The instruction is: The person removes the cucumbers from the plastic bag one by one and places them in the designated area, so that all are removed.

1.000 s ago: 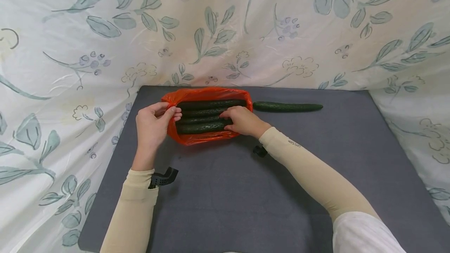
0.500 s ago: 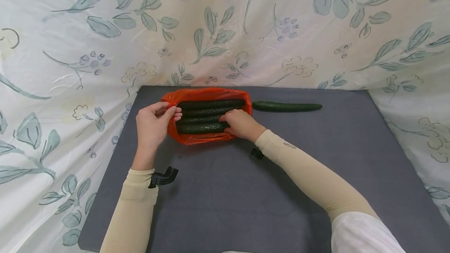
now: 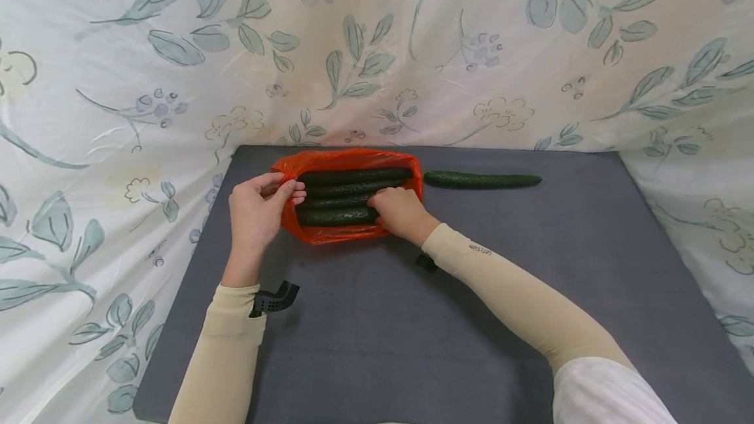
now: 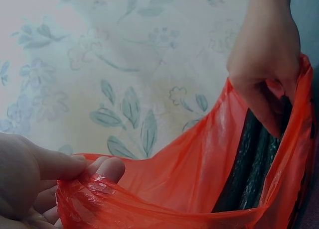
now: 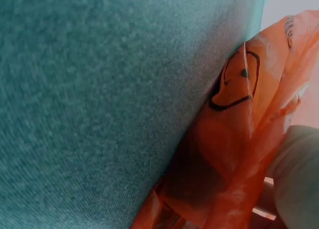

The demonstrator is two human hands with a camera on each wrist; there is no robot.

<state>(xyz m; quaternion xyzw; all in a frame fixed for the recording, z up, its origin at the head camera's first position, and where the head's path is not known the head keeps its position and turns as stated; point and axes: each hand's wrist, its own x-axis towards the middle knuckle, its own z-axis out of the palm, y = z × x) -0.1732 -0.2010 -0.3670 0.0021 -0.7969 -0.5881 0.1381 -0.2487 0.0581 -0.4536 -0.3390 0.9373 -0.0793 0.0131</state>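
Note:
An orange-red plastic bag point(image 3: 330, 237) lies with its mouth spread open near the table's far edge. Several dark green cucumbers point(image 3: 338, 216) sit side by side inside it. My left hand point(image 3: 256, 208) pinches the bag's left rim between thumb and fingers, as the left wrist view shows. Reaching over the bag's right front rim, my right hand point(image 3: 403, 213) has its fingers bent down over the right end of the nearest cucumber; its fingertips are partly hidden. In the right wrist view the bag's outer wall point(image 5: 219, 154), with black print, stands beside the right hand point(image 5: 299, 174).
One more cucumber point(image 3: 483, 180) lies on the dark grey table point(image 3: 377, 319), just right of the bag. A white curtain point(image 3: 377, 51) with leaf and flower patterns hangs behind the table and along both its sides.
My right hand has shifted slightly left and toward me, and its fingers have bent further over the nearest cucumber. The left hand keeps its place on the rim.

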